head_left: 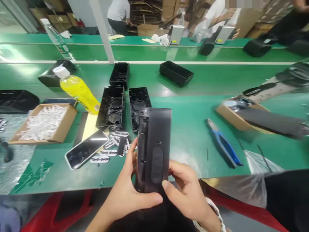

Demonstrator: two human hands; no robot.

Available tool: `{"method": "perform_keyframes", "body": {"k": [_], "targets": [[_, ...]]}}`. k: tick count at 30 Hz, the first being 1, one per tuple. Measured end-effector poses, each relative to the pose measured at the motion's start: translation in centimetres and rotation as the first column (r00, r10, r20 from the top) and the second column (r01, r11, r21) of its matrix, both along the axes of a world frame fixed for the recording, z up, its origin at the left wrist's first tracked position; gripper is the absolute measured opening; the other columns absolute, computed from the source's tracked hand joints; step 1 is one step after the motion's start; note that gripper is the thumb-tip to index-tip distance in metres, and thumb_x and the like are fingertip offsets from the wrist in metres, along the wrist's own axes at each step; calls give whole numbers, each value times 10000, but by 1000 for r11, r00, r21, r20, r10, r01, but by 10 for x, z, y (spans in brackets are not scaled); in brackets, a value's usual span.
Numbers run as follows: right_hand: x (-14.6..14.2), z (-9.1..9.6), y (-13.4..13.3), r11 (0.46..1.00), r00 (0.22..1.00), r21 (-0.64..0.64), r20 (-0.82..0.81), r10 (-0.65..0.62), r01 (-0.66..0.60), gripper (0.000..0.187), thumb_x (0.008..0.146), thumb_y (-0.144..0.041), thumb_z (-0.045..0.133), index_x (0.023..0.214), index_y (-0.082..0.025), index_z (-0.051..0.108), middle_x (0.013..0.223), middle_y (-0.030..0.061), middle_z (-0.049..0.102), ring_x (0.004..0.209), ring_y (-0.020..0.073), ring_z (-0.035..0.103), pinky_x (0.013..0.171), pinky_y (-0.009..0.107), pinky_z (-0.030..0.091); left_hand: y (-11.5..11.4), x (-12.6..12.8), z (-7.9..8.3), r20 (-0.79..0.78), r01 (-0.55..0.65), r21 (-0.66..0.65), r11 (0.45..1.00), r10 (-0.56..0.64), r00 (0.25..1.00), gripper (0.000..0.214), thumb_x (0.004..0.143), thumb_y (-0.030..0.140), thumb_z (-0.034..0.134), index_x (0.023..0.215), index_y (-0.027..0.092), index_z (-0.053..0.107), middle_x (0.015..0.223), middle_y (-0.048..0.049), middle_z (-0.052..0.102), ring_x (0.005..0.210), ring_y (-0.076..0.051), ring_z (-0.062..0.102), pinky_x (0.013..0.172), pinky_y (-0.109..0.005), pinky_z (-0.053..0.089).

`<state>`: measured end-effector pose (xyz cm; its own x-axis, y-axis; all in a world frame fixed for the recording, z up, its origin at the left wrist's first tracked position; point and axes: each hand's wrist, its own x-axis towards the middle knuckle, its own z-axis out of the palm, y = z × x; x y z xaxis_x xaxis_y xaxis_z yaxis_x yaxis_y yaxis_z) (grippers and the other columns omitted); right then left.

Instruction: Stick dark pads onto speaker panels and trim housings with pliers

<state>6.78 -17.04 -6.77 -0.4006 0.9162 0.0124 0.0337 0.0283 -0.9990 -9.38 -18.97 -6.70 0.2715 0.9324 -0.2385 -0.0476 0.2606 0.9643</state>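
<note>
The left hand (136, 193) and right hand (187, 190) clasp a black plastic housing (165, 132) from both sides above the workbench's (188, 119) near edge, its oval panel (157, 165) seemingly fitted, while beyond the scattered strips (108, 152) three hollow black shells (101, 111) apparently await assembly.

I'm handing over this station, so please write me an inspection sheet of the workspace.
Surface: green table, plastic film at left and right
Job's things: black case, held; four shells beyond it; patterned strips to its left
Clutter: phone, yellow bottle, pliers, box of white pieces
Grips: left grip and right grip, both on the case
Cables: nothing seen for certain
Surroundings: people at the opposite bench, cardboard behind
</note>
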Motion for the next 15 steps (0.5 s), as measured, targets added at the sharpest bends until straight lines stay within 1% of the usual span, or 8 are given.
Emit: {"method": "perform_keyframes", "body": {"k": [2, 4, 6, 8, 9, 11, 13, 15], "targets": [[-5, 5, 4, 997, 998, -69, -46, -41, 38, 60, 714, -160, 548, 773, -172, 548, 618, -11, 486, 635, 144, 516, 675, 272, 476, 6, 6, 1, -66, -14, 20, 1000, 16, 998, 1140, 631, 224, 756, 1419, 331, -61, 1269, -75, 481, 979, -227, 591, 838, -362, 525], [-8, 8, 6, 986, 992, -150, -91, -84, 70, 96, 708, -193, 595, 795, -161, 567, 652, 0, 522, 656, 149, 534, 655, 264, 478, 6, 2, -1, -153, -15, 86, 996, 29, 988, 1100, 644, 307, 745, 1435, 291, -19, 1269, -73, 495, 1021, -233, 572, 862, -352, 511], [-6, 8, 3, 971, 988, -228, -115, -101, 73, 143, 738, -258, 621, 828, -152, 591, 697, 20, 563, 660, 150, 548, 601, 242, 473, 2, -16, -8, -308, -86, 143, 986, 127, 943, 858, 658, 433, 713, 1387, 238, 305, 1192, -62, 568, 1039, -244, 561, 887, -343, 484], [-1, 6, -1, 958, 992, -282, -96, -80, 50, 183, 775, -317, 621, 850, -151, 605, 721, 30, 586, 650, 147, 558, 567, 224, 472, -6, -47, -20, -539, -294, 177, 939, 343, 770, 509, 675, 527, 657, 1065, 200, 640, 965, -50, 665, 887, -234, 605, 793, -322, 489], [3, 5, -4, 956, 995, -291, -69, -68, 45, 191, 788, -334, 617, 854, -154, 610, 725, 33, 595, 653, 150, 567, 569, 222, 480, -10, -65, -26, -659, -414, 197, 889, 433, 615, 411, 682, 548, 634, 886, 196, 693, 817, -39, 675, 757, -214, 609, 706, -310, 482], [11, 2, -7, 962, 999, -270, -14, -44, 39, 176, 802, -334, 612, 872, -173, 624, 741, 36, 620, 675, 161, 591, 599, 227, 508, -20, -99, -38, -818, -557, 244, 794, 477, 322, 380, 665, 570, 632, 789, 218, 703, 642, -4, 635, 592, -179, 561, 587, -290, 431], [18, 1, -7, 974, 999, -222, 23, -30, 35, 153, 803, -314, 617, 911, -209, 641, 771, 32, 649, 695, 169, 617, 631, 226, 533, -27, -120, -47, -879, -565, 255, 784, 432, 202, 387, 645, 575, 646, 840, 246, 704, 617, 18, 616, 550, -162, 533, 549, -275, 398], [22, 0, -7, 983, 998, -177, 44, -35, 42, 176, 793, -281, 631, 966, -256, 651, 820, 24, 675, 713, 176, 645, 644, 216, 552, -30, -124, -55, -888, -521, 272, 809, 419, 188, 358, 666, 545, 638, 850, 245, 702, 637, 19, 621, 549, -154, 530, 545, -267, 391]]}}
